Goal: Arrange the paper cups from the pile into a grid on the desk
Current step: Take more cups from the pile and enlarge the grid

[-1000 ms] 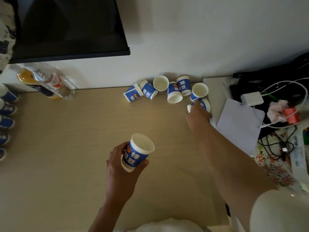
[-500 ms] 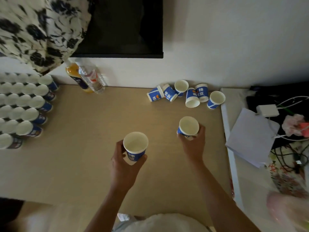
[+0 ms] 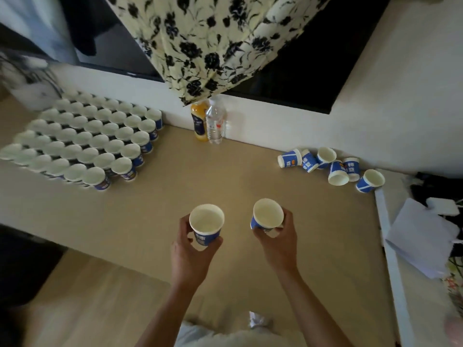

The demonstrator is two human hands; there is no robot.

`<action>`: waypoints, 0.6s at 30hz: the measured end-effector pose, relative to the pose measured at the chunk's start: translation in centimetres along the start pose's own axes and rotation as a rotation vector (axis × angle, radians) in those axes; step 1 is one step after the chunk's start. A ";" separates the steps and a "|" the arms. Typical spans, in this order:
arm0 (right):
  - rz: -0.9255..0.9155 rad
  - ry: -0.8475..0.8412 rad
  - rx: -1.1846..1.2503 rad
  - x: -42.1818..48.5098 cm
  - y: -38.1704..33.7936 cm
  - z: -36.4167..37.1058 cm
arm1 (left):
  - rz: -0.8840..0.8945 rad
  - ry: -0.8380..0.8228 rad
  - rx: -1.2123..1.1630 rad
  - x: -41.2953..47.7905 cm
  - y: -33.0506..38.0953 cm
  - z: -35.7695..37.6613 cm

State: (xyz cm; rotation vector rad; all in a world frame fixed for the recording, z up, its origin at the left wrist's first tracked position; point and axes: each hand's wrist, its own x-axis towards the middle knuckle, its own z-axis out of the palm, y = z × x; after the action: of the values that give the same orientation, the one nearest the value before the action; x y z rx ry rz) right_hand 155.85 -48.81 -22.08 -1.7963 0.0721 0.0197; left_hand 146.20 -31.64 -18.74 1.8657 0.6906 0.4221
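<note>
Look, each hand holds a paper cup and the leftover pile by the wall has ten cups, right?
Not quite. The head view shows six cups in the pile, not ten. The left hand and right hand do each hold a paper cup.

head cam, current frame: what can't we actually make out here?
- Grid of paper cups: far-left rows blurred and cut by the frame edge; no exact count.
- Orange bottle: cap hidden by the floral curtain, partly behind the clear water bottle.
- Left hand cup: print mostly covered by fingers.
- Right hand cup: base hidden.
</note>
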 end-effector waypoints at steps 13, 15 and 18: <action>-0.027 -0.277 -0.002 -10.2 -3.4 18.0 | -0.033 0.215 -0.076 0.9 -5.7 -18.2; -0.018 -0.310 -0.002 -11.0 -3.5 20.2 | -0.039 0.242 -0.069 1.3 -6.4 -20.0; 0.001 -0.348 0.004 -11.4 -3.7 23.3 | -0.047 0.276 -0.064 2.3 -7.5 -22.3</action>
State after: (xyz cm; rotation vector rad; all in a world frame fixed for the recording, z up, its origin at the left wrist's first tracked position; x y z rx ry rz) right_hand 145.28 -24.82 -23.13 -1.7641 -0.1764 0.3311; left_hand 133.06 -12.09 -17.15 1.7441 0.8921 0.6716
